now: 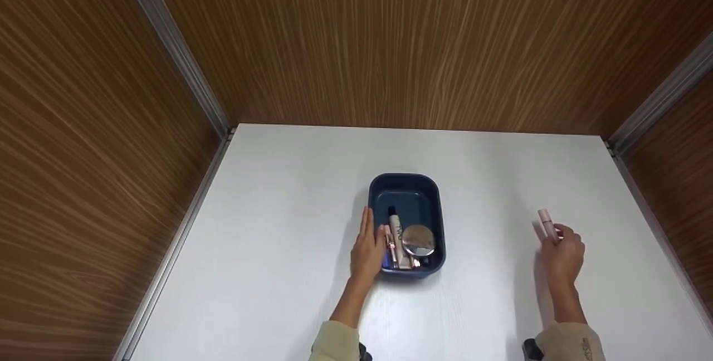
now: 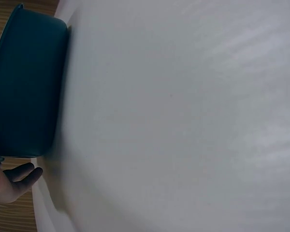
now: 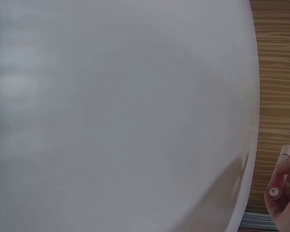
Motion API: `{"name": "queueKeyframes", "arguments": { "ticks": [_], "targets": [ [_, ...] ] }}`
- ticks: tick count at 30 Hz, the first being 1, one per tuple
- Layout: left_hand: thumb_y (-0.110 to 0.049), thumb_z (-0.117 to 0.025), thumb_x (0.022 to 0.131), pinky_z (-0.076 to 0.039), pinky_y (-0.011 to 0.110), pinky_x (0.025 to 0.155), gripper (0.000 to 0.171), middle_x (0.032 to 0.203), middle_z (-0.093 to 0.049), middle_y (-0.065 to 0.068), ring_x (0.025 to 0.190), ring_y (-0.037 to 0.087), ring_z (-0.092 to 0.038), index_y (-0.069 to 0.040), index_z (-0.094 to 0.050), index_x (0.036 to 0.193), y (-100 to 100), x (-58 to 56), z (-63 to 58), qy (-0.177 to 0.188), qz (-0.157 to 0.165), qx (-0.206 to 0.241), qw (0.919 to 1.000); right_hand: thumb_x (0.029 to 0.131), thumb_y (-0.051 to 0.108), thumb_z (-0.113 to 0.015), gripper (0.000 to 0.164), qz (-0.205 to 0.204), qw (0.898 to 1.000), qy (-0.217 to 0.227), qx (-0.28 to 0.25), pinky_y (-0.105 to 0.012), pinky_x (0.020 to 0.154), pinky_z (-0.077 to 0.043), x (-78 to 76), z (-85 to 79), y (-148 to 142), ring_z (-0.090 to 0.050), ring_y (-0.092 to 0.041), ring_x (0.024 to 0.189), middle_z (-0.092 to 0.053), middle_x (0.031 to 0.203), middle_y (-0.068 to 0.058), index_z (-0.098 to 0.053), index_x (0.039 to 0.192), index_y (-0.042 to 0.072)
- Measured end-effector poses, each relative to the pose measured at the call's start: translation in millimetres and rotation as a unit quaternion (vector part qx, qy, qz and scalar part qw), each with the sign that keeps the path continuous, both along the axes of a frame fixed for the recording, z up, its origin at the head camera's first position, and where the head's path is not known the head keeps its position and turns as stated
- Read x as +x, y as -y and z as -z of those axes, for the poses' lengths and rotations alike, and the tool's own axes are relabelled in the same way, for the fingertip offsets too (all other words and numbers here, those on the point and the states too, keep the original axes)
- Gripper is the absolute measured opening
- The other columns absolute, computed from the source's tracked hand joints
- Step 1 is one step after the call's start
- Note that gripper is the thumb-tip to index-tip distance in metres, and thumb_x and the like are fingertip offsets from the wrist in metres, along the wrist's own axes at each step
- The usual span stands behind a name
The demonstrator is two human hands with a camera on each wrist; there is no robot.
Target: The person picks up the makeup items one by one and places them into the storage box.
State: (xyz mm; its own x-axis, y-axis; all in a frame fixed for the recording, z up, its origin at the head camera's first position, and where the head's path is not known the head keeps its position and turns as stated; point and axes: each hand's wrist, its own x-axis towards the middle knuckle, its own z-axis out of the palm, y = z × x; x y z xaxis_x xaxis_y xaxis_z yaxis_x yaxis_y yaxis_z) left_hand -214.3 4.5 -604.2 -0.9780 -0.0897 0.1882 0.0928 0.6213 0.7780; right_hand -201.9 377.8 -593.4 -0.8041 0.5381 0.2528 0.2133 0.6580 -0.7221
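My left hand [image 1: 367, 250] holds the left side of a dark blue plastic bin [image 1: 405, 179], fingers along its outer wall and thumb over the rim. Inside, toward the near end, lie a white tube with a black cap [image 1: 396, 233], a round silvery compact [image 1: 418, 239] and slim pinkish cosmetic tubes [image 1: 390, 247], partly covered. Well to the right, my right hand [image 1: 563, 258] pinches a lip gloss tube [image 1: 545, 217] above the table, its pale pink cap pointing away from me. In the right wrist view its round end [image 3: 274, 192] shows between the curled fingers.
A white tabletop [image 1: 267, 227] lies under both hands. Wood-grain panels [image 1: 412, 43] rise at the back and both sides, with grey metal strips [image 1: 178, 49] in the corners. Something blue [image 1: 385, 261] sits low inside the bin by its left wall.
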Motion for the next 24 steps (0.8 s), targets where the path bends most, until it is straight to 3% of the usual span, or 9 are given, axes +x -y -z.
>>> {"name": "queueKeyframes", "arguments": {
  "ticks": [12, 24],
  "targets": [
    [-0.033, -0.038, 0.099, -0.044, 0.051, 0.078, 0.053, 0.151, -0.020, 0.001, 0.116, 0.032, -0.047, -0.013, -0.025, 0.146, -2, 1.7, 0.8, 0.014, 0.005, 0.009, 0.9998, 0.084, -0.007, -0.049, 0.029, -0.004, 1.000, -0.023, 0.012, -0.044, 0.068, -0.034, 4.6, -2.3, 4, -0.048, -0.039, 0.087, -0.055, 0.099, -0.029, -0.055, 0.112, -0.013],
    [-0.030, -0.039, 0.099, -0.045, 0.050, 0.077, 0.051, 0.150, -0.023, 0.003, 0.114, 0.033, -0.048, -0.010, -0.028, 0.145, -2, -0.3, 2.2, -0.005, -0.002, 0.000, 1.0000, 0.081, -0.010, -0.051, 0.028, -0.007, 0.998, -0.056, 0.016, -0.047, 0.069, -0.034, 3.3, -10.7, 11, -0.048, -0.040, 0.086, -0.056, 0.096, -0.029, -0.057, 0.109, -0.012]
  ]
}}
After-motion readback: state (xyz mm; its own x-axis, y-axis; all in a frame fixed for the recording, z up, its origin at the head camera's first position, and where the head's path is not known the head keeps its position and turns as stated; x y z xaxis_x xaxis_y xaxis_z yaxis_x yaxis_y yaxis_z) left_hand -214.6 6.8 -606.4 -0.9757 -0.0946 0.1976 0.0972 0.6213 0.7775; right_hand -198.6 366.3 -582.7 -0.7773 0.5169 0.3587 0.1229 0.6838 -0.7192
